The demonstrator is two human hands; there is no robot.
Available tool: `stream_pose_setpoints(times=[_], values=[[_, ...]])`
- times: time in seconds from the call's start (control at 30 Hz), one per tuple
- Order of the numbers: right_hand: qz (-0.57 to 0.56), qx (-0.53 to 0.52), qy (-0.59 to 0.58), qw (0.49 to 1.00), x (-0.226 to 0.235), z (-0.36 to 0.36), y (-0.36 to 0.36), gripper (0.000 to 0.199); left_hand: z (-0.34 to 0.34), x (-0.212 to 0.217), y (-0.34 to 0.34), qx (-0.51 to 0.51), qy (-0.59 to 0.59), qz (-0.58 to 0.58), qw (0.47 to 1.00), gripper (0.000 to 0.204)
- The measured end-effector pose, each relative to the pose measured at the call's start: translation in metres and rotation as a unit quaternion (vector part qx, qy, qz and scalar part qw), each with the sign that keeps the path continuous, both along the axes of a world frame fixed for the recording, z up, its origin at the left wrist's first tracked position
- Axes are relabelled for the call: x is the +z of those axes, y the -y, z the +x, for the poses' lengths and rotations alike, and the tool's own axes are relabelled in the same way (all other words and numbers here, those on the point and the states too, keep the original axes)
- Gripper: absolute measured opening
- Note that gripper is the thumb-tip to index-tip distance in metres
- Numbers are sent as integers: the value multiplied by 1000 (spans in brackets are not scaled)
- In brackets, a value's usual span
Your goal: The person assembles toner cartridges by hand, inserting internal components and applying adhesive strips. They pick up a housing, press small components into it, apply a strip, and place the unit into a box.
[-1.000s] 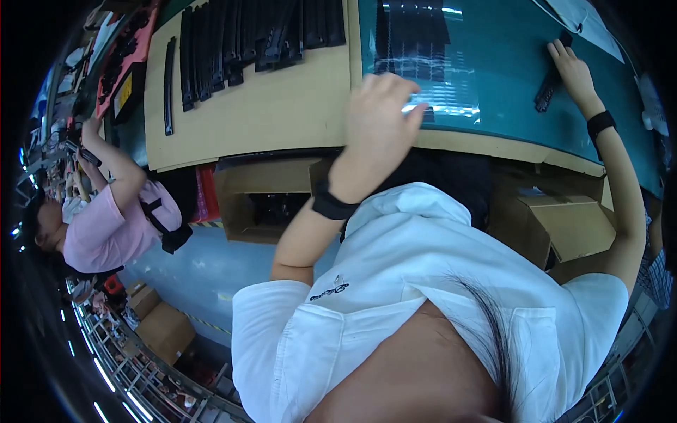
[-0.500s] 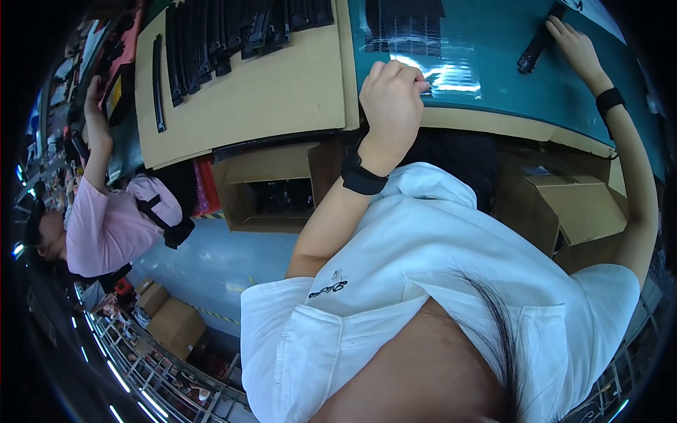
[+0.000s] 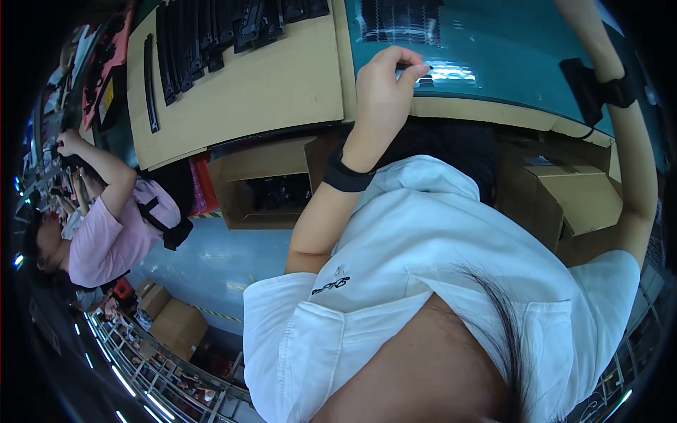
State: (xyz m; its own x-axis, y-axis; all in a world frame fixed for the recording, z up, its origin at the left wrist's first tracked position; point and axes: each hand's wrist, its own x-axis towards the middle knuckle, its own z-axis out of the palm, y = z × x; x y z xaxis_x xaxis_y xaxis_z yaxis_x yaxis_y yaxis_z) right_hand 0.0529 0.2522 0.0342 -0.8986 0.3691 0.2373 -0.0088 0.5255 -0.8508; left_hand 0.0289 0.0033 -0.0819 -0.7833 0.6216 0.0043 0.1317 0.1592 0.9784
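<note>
- We take the tan board [image 3: 289, 99] as our landmark; just beyond its right edge, over the teal mat [image 3: 508, 81], hangs our left hand [image 3: 384, 84].
- Its fingers are curled, with thumb and forefinger drawn together on what looks like a thin dark piece [image 3: 403, 66].
- Well right of the board, a flat black piece [image 3: 580, 84] sits beside our right wristband [image 3: 620, 89].
- Black strips [image 3: 248, 28] lie close together along the board's far side, with one strip [image 3: 150, 84] apart near its left edge.
- We judge that the thin piece could slip, since so little of the fingers seems to hold it.
- The right forearm [image 3: 638, 166] might knock the flat piece, being so near it.
- Glare on the clear sheet [image 3: 458, 70], right of the board, could make small parts easy to miss.
- Our right hand [image 3: 582, 22] runs off the top edge; we cannot tell whether its fingers are apart, together or gripping.
- Nor can we tell whether the flat piece touches the wristband.
- The strips' far ends are cut off too.
</note>
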Motion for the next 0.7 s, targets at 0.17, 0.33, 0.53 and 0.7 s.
stream_pose_setpoints(times=[0.17, 0.33, 0.53, 0.7], values=[[-244, 55, 2, 968, -20, -11, 49, 14, -1, 35, 7, 99, 97, 211, 968, 8], [-665, 255, -14, 702, -49, -54, 64, 17, -6, 58, 42, 144, 20, 238, 960, 11], [-626, 63, -65, 774, -11, -59, 91, 21, -14, 101, 49, 84, -178, 196, 961, 8], [-661, 102, -139, 730, -5, -35, 123, 22, -12, 117, 50, 51, -327, 87, 940, 12]])
